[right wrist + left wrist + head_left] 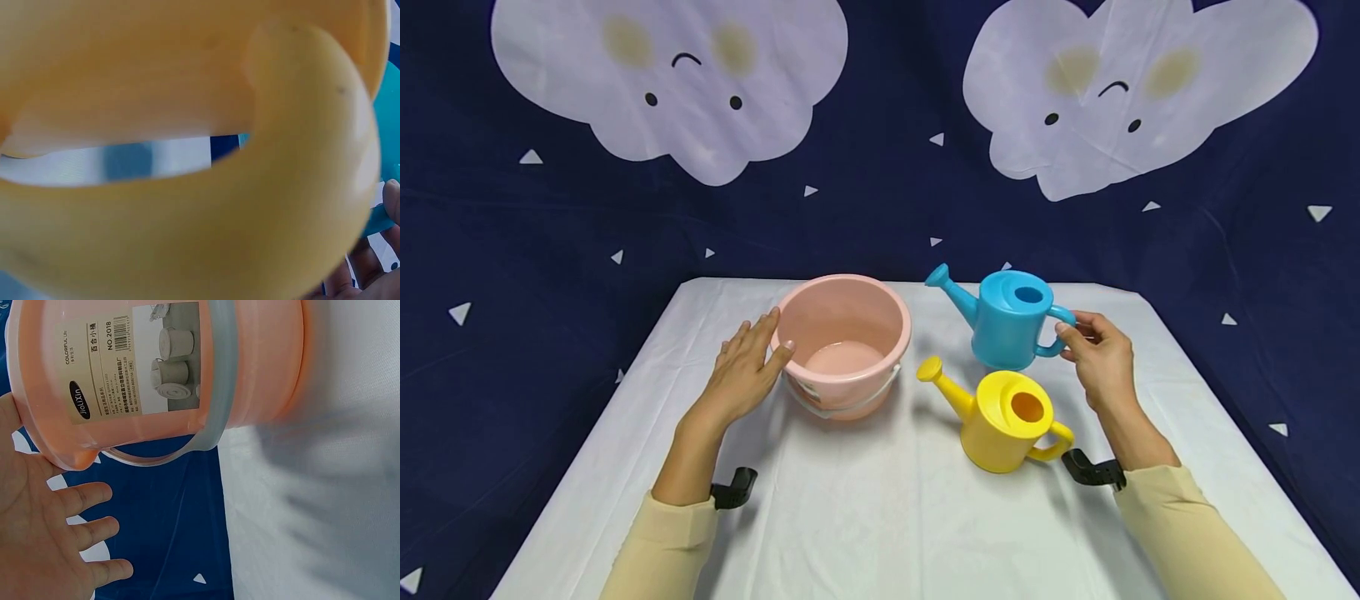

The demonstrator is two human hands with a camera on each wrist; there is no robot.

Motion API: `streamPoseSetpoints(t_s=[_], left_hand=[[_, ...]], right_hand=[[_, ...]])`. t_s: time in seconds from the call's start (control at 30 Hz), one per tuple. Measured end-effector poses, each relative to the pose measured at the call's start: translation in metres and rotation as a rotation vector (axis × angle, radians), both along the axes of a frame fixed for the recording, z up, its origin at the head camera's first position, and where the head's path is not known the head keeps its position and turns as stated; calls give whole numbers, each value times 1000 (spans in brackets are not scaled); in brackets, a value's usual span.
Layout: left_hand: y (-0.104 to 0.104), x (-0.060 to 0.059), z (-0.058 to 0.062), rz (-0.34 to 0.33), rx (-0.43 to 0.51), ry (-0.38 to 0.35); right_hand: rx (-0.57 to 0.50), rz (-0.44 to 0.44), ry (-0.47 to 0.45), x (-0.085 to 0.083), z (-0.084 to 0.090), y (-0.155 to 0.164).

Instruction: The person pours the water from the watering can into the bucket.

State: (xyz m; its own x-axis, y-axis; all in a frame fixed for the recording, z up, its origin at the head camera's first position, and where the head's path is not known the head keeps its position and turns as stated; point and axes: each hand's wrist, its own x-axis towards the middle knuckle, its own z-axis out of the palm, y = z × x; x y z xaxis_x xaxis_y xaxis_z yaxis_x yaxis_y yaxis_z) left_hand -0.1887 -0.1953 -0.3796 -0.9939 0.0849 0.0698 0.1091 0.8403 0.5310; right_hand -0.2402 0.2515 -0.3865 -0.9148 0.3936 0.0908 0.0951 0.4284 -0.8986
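A pink bucket with a pale carrying handle stands upright on the white-covered table. At its left rim lies my left hand, fingers straight and spread, the thumb at the rim. The left wrist view shows a paper label on the bucket's side. My right hand pinches the handle of a blue watering can between thumb and fingers; the can's spout points left. In front of it stands a yellow watering can, whose handle fills most of the right wrist view and partly hides the hand.
The white cloth-covered table reaches back to a dark blue backdrop with white clouds and small triangles. Black wrist mounts stick out near both sleeves, the right one close to the yellow can's handle.
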Motion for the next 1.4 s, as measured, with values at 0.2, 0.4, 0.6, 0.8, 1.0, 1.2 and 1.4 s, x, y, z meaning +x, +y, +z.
streamPoseSetpoints(t_s=[0.2, 0.4, 0.6, 0.8, 1.0, 1.2, 1.4], left_hand=[[0, 0, 0, -3, -4, 5], [0, 0, 0, -3, 1, 3], [0, -1, 0, -4, 2, 5], [0, -1, 0, 3, -2, 5], [0, -1, -1, 2, -1, 4], [0, -1, -1, 1, 1, 3], [0, -1, -1, 1, 0, 3]], right_hand=[[-3, 0, -15, 2, -5, 2], [-24, 6, -47, 2, -9, 2], [-14, 51, -83, 3, -16, 3], [-18, 84, -100, 4, -24, 5], [-34, 92, -113, 6, -27, 5], [-106, 112, -79, -8, -55, 20], [-115, 73, -95, -22, -79, 32]])
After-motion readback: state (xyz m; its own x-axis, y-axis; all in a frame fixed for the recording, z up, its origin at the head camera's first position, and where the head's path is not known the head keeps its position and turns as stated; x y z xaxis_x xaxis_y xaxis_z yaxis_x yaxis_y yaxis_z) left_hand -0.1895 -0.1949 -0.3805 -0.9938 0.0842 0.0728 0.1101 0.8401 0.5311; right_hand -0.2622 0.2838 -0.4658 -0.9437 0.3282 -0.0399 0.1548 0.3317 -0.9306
